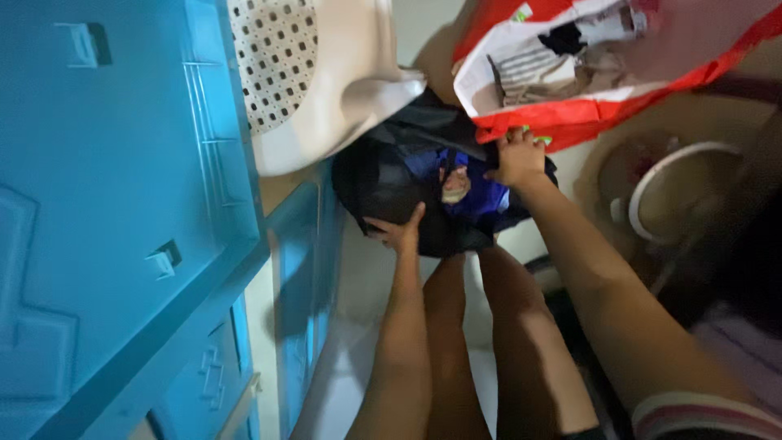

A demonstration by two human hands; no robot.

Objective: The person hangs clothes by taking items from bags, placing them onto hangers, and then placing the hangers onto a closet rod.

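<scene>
A black bag (383, 183) with blue cloth (481, 195) showing inside hangs or sits low in the middle of the head view. My left hand (399, 232) grips its near lower edge. My right hand (517, 159) holds its upper right edge, just under a red and white bag (586, 114). My bare legs (481, 326) stand below the black bag.
A blue plastic cabinet (114, 204) fills the left side. A beige perforated basket (318, 77) leans above the black bag. The red and white bag holds folded clothes (538, 69). A round fan (676, 195) stands at the right on the pale floor (358, 358).
</scene>
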